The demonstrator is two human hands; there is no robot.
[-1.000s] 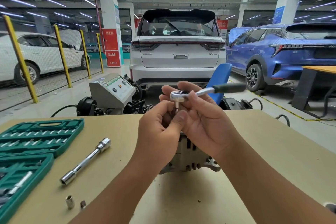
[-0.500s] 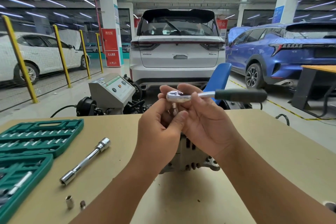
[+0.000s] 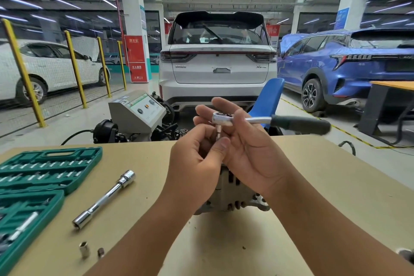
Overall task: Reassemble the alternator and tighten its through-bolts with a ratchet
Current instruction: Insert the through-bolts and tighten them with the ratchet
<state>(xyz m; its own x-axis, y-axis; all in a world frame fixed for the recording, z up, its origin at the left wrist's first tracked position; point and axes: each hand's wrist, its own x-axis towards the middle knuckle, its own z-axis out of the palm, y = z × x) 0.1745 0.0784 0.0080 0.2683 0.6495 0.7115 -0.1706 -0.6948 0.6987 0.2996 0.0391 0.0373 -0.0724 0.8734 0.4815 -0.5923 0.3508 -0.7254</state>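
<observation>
tightening step in hand, i judge. the ratchet [image 3: 226,118] sits head-up above the alternator [image 3: 226,195], its dark handle pointing out to my right and blurred. a short socket or bit [image 3: 218,132] drops from the head toward the housing; where it meets a through-bolt is hidden behind my hands.

left hand [image 3: 197,163]: fingers curled, thumb and fingertips pinching the socket just under the ratchet head, steadying it. right hand [image 3: 251,148]: fingers curled loosely round the ratchet head and the near end of the shaft, not on the handle grip.

alternator stands on the table [image 3: 313,186], directly below both hands, mostly covered by them; only the lower ribbed housing and a mounting ear show. it looks closed up, so reassembly seems largely done, though i cannot see the bolts.

to my left on the table: a long double-ended socket wrench [image 3: 104,199], 2 small loose sockets [image 3: 84,249], and the open green tool case [image 3: 44,168].

next move, as i read it: keep the socket square on the bolt with the left hand, shift the right out to the handle for leverage, and sweep. risk is the socket tipping off the bolt head, since the alternator is not clamped.
</observation>
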